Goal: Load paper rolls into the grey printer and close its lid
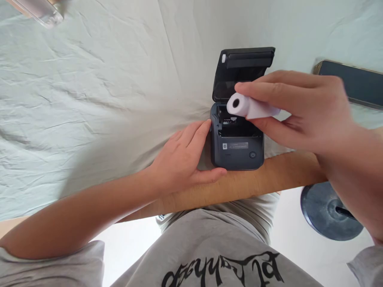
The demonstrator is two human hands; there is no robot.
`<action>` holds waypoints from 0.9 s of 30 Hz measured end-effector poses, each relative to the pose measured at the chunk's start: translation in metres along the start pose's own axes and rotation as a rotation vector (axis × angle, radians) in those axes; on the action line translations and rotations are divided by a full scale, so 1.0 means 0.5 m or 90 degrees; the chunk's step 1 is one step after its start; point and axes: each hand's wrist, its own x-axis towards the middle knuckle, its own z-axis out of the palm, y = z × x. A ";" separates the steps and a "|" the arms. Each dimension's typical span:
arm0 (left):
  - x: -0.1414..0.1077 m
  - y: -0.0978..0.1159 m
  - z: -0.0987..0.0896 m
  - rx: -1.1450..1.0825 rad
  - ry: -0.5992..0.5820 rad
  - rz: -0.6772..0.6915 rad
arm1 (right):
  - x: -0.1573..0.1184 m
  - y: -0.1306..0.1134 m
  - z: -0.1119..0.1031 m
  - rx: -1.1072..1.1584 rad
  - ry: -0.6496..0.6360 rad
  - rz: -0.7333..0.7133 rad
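Note:
A small dark printer point(237, 153) sits near the table's front edge with its black lid point(243, 73) raised at the back and its inner compartment exposed. My left hand point(185, 155) rests against the printer's left side, fingers stretched and the thumb at its front corner; nothing is held in it. Over the compartment, my right hand point(299, 107) pinches a white paper roll point(254, 107) between thumb and fingers. The roll's hollow end faces left, and part of its right end is hidden by the fingers.
A dark phone-like object point(353, 81) lies at the right. At the top left is a clear plastic item point(44, 12). A pale wrinkled cloth point(104, 79) covers the table, whose wooden edge point(287, 171) shows. Below right stands a round dark base point(329, 215).

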 end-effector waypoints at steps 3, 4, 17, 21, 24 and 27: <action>-0.005 -0.003 0.004 -0.003 0.023 0.030 | 0.004 0.011 0.026 -0.016 0.032 0.013; -0.007 -0.004 0.005 -0.001 0.030 0.038 | 0.001 0.009 0.030 -0.017 0.041 0.034; -0.012 -0.001 -0.004 0.062 0.097 0.084 | 0.008 -0.005 0.033 -0.034 0.070 -0.070; -0.014 -0.007 -0.013 0.031 0.060 0.133 | -0.010 -0.013 0.030 0.018 -0.004 -0.077; -0.018 -0.005 -0.009 0.049 0.078 0.116 | -0.031 -0.018 0.034 0.049 -0.132 0.138; -0.023 0.000 -0.002 0.031 0.083 0.111 | -0.053 -0.015 0.040 0.069 -0.163 0.250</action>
